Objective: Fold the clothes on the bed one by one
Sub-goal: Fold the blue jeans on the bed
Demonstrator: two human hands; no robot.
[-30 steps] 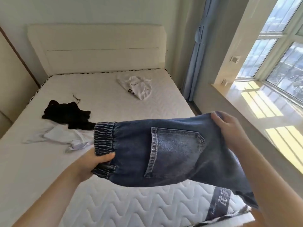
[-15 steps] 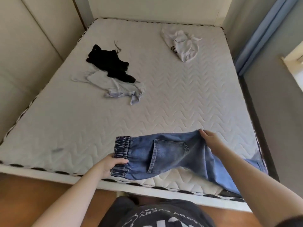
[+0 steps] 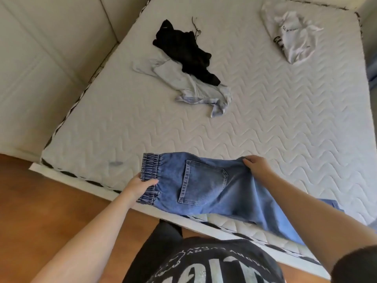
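My left hand (image 3: 140, 183) grips the elastic waistband of the denim jeans (image 3: 204, 184); my right hand (image 3: 258, 165) pinches their seat. They hang over the mattress (image 3: 285, 111) edge at six o'clock.

This is a bedroom in a home. A wide bed (image 3: 265, 123) with a bare white quilted mattress fills most of the view, standing on a wooden floor (image 3: 40, 211) against a pale padded wall (image 3: 40, 68). Everyday clothes lie loose on it: a black garment (image 3: 187, 54), a pale shirt (image 3: 195, 88), a white top (image 3: 295, 39) and jeans (image 3: 204, 186).
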